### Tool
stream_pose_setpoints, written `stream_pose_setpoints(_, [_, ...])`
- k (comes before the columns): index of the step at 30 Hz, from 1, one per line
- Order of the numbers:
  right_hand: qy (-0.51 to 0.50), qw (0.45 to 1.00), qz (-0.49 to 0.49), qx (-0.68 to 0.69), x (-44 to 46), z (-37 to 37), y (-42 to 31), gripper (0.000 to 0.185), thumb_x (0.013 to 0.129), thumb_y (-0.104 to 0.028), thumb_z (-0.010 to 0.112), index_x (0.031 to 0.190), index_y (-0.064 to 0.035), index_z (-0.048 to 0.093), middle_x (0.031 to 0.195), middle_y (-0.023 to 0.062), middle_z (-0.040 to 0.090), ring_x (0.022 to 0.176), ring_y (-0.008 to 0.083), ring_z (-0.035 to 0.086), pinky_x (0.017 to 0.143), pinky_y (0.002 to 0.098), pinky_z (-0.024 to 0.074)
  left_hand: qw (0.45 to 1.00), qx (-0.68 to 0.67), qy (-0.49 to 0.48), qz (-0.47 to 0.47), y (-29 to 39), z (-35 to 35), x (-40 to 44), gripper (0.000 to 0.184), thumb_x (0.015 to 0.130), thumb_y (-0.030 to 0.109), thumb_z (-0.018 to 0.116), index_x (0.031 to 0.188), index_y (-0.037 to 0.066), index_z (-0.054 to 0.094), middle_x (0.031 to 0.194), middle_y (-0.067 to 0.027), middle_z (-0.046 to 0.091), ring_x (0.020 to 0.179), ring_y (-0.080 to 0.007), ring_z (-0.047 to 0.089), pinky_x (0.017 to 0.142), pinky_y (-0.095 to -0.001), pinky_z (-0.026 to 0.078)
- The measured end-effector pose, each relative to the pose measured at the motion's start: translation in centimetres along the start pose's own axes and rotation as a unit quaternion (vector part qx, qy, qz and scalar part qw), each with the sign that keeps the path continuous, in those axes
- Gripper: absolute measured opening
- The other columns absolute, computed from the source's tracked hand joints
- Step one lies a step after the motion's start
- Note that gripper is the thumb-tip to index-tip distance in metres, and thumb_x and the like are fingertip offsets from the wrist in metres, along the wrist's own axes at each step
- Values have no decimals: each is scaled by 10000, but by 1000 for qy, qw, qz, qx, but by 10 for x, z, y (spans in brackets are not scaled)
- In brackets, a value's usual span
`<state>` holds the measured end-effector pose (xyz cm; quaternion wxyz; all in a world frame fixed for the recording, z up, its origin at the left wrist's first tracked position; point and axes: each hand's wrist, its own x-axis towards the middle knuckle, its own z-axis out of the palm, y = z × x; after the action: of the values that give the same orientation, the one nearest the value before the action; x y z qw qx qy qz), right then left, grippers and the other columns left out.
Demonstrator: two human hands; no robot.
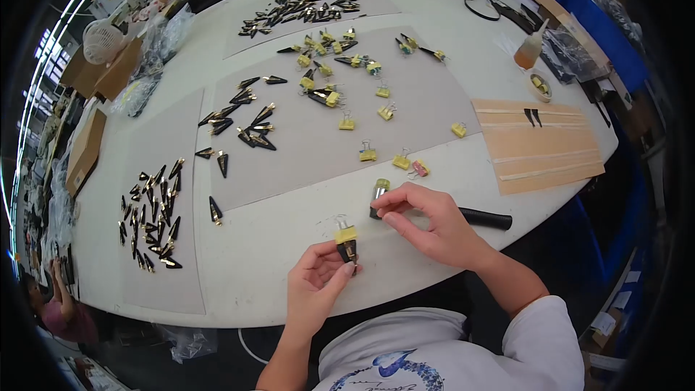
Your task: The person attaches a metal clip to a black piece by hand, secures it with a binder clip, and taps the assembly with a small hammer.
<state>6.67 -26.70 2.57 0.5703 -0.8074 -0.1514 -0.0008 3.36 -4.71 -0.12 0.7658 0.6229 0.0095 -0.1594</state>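
My left hand is closed on a black pointed strap tab with gold metal on it. A yellow binder clip is clamped across its upper end, wire handles pointing away from me. To the right, my right hand has thumb and forefinger brought together; what they pinch, if anything, is too small to make out. Below and behind that hand lies a hammer with a black handle, its yellowish head beside the fingertips. Several loose binder clips lie just beyond.
Black tabs with gold metal lie in groups at the left, the middle and the far end. Several clipped tabs sit mid-table. At right are a brown board, a glue bottle and a tape roll. Other people work nearby.
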Motion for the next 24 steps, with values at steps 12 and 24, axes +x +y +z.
stream_pose_setpoints(12, [455,811,191,-316,-73,-241,107,127,876,-150,642,904,-31,678,804,86,671,752,197,645,701,320,507,993,-103,0,54,-20,-26,1,296,880,-96,589,1158,-9,539,1076,-104,628,960,-142,604,844,-251,478])
stream_pose_setpoints(24, [231,627,156,-727,1,-262,146,114,769,-92,617,754,-28,710,840,144,653,918,303,616,820,391,469,991,-85,83,65,-19,-20,0,291,826,-78,618,1097,-23,527,976,-141,654,869,-191,657,810,-316,535])
